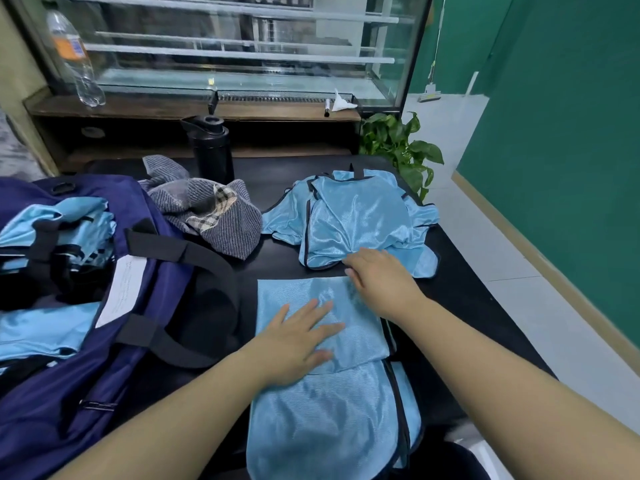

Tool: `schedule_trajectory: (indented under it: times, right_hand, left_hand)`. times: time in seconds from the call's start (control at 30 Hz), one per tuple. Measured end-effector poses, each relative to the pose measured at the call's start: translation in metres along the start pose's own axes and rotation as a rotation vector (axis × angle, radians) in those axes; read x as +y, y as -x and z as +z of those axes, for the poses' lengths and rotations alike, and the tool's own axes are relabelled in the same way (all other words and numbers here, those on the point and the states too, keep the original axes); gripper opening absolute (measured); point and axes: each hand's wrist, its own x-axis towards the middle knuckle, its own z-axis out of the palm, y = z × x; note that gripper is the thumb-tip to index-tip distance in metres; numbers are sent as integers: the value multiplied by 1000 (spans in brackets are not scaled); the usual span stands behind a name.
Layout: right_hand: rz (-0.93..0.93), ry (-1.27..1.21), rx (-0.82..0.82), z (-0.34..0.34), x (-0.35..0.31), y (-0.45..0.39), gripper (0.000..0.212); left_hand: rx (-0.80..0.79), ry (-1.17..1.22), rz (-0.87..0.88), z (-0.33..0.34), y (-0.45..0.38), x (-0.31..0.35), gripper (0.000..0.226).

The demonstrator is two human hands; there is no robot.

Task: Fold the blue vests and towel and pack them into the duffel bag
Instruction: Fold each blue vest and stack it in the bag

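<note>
A light blue vest [322,410] lies partly folded on the black table [460,296] in front of me. My left hand [298,341] presses flat on its folded upper part, fingers spread. My right hand [381,282] rests on the vest's far right corner, fingers bent down onto the cloth. A loose pile of blue vests [356,216] lies just beyond. The grey striped towel [214,213] sits crumpled behind the navy duffel bag [104,358], which stands open at the left with folded blue vests [45,327] inside.
A black bottle [211,147] stands at the table's back edge. Behind it is a glass display case with a clear plastic bottle [72,57] on its ledge. A green plant [401,147] stands right of the table, with white floor tiles beyond.
</note>
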Motion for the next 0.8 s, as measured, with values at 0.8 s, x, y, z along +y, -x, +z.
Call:
schedule_trajectory:
  times: [0.8]
  right_hand:
    - [318, -145, -643, -23, 57, -27, 38]
  left_hand:
    - [28, 64, -396, -57, -48, -70, 28]
